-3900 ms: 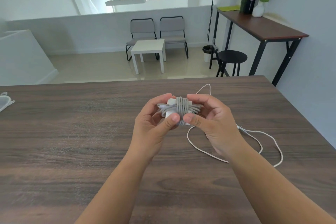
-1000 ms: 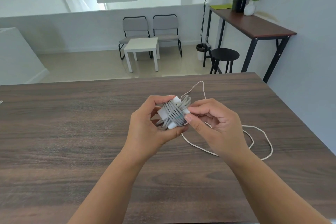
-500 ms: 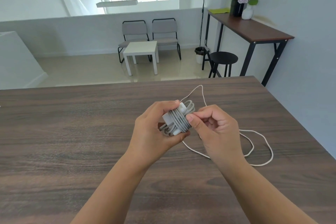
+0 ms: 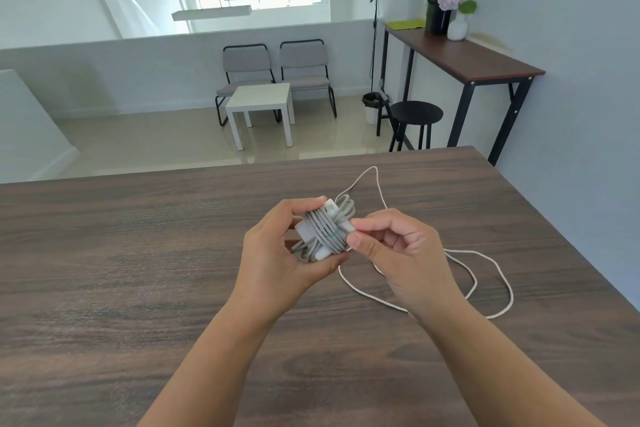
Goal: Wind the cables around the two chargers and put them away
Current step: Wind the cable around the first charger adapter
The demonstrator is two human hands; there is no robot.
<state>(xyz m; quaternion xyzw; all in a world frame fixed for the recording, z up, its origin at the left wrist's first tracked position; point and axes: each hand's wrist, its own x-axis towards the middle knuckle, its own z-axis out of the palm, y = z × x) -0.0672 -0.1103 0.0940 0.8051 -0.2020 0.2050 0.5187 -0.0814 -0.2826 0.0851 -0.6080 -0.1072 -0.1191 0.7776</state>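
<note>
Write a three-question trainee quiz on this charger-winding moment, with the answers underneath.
1. True or false: the charger lies flat on the table.
2. Which hand grips the charger body? A) left hand B) right hand
3. Fill in: the loose white cable lies on the table to the person's ____.

Key:
1. False; both hands hold it above the table.
2. A; the right hand pinches at the grey cable wound around the charger.
3. right

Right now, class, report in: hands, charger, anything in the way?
Left hand grips wound charger. Right hand pinches its cable end. Loose white cable on table, unwound.
</note>
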